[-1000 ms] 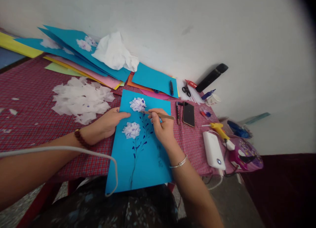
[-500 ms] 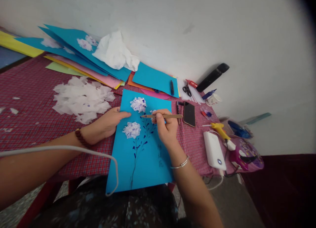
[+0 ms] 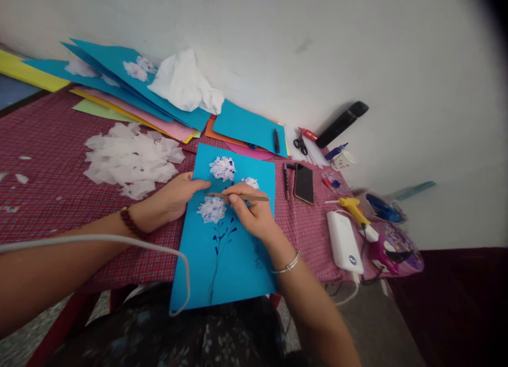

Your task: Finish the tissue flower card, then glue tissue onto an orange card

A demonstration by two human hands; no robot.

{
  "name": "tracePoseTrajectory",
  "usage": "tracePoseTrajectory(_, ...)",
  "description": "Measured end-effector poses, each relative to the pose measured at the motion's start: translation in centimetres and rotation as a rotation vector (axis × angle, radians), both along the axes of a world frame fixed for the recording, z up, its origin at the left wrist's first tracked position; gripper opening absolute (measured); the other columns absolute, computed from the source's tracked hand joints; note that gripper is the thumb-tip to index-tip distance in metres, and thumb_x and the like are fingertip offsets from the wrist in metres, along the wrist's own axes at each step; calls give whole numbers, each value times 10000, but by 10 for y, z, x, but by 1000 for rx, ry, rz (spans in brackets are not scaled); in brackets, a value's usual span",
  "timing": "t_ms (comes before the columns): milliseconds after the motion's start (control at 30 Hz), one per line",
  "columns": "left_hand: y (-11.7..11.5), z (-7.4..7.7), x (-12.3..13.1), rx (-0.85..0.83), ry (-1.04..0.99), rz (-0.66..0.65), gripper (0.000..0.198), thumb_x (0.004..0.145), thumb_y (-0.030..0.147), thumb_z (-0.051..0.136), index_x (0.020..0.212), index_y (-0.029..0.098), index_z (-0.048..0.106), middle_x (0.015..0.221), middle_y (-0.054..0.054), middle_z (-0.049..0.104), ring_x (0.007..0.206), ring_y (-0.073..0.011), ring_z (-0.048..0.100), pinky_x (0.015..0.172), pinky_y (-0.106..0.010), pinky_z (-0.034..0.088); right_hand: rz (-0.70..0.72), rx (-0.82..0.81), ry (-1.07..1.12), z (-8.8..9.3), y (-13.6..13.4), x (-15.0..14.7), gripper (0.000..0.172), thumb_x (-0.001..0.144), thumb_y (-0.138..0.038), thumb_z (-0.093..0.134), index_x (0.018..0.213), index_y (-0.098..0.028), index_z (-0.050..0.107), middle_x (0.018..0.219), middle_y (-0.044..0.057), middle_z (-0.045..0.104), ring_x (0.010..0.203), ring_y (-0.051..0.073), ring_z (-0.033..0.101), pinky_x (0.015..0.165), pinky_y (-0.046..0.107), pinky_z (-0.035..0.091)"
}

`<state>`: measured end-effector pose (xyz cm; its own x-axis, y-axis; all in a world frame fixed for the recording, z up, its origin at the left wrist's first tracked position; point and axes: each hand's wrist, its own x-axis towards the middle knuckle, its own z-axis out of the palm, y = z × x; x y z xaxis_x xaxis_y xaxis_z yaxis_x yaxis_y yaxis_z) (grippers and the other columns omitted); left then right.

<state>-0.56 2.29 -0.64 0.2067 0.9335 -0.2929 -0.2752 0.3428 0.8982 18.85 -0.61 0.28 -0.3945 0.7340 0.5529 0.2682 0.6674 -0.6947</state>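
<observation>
Two grips busy: right hand [image 3: 254,212] pinches paintbrush [image 3: 257,198], tip near lower paper flower [image 3: 211,211]; left hand [image 3: 178,197] holds blue sheet [image 3: 238,271] by its ten-o'clock edge, over table [image 3: 305,229] at six o'clock. Painting step, apparently; next stroke wants steady paper.

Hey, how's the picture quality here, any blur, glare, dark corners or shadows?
Head view: soft, rather dim light, no strong glare on the blue sheet; head view: top-right corner falls to black; head view: a faint shadow on the wall beside the black bottle; head view: writing near the right hand too soft to read.
</observation>
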Motion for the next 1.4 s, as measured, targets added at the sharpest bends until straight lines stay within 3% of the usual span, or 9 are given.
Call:
tracePoseTrajectory(467,0,-2,-1,-5,22,8,167,618,218,799,706,170,666,695,-20,711,601,-173,642,590,-303,548,-39,-85,-20,-3,0,0,283,1023,-388,443,952,-238,672,849,36,687,731,171,638,653,322,510)
tracePoseTrajectory(967,-1,-1,0,-7,16,5,175,609,239,806,714,179,680,685,-18,718,597,-185,654,604,-318,574,-51,-135,27,-1,-1,0,293,1022,-402,434,886,-223,621,739,3,625,651,138,589,629,295,478)
tracePoseTrajectory(1400,-1,0,-1,-15,17,-14,121,661,210,777,748,182,699,709,-41,729,605,-202,660,618,-345,572,-176,-176,124,-1,-2,1,313,1007,-427,464,880,-217,659,712,11,639,625,149,597,602,301,484)
